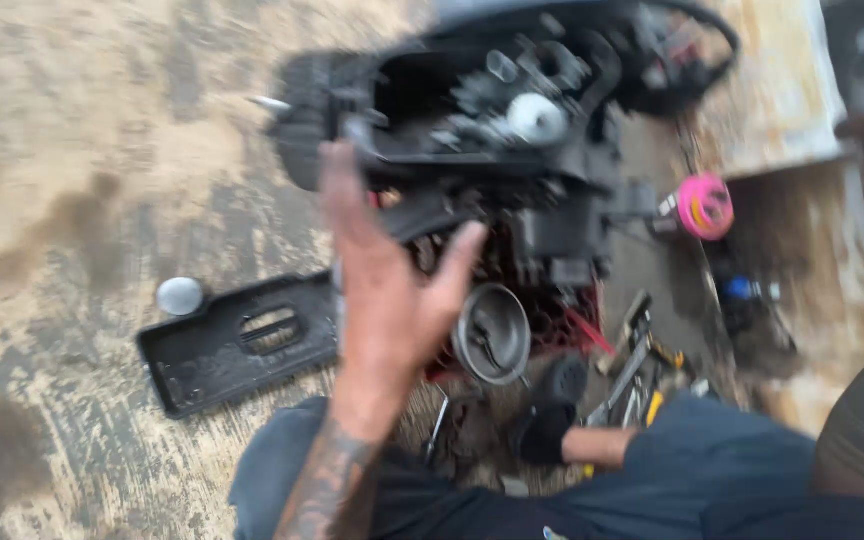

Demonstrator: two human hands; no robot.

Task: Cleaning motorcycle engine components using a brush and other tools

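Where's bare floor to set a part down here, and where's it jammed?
Free: the stained floor left of the black engine unit, and below the black flat cover. Crowded: right of the left hand, around the metal funnel, tools and pink spool.

You are in a repair workshop: an opened black engine (492, 130) sits on stained concrete floor (82, 150), with hand tools (642, 370) scattered just below it.
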